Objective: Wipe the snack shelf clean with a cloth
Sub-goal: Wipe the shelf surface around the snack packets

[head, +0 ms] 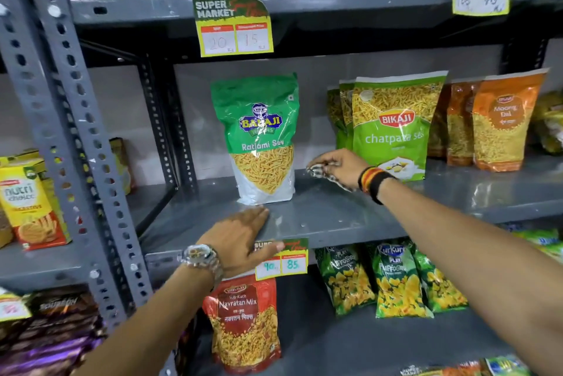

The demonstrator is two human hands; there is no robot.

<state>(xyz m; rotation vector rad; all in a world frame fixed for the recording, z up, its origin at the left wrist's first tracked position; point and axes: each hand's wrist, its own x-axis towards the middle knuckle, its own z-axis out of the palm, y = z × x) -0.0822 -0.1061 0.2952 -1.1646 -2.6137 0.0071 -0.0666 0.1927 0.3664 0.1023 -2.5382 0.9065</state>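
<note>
The grey metal snack shelf [329,214] runs across the middle of the view. My right hand [338,164] is shut on a crumpled patterned cloth [320,173], pressing it on the shelf between two packets. A green Ratlami Sev packet [262,138] stands upright just left of the cloth. A green Chatpata Sev packet [396,125] stands right behind my right hand. My left hand [240,238], a watch on its wrist, lies flat with fingers spread on the shelf's front edge, below the Ratlami Sev packet.
Orange Moong Dal packets [502,122] stand at the shelf's right. A price tag [286,260] hangs from the front edge. Below are a red Navratan Mix packet [243,320] and green puff packets [396,281]. A perforated upright [76,132] bounds the left; biscuit boxes [30,202] sit beyond it.
</note>
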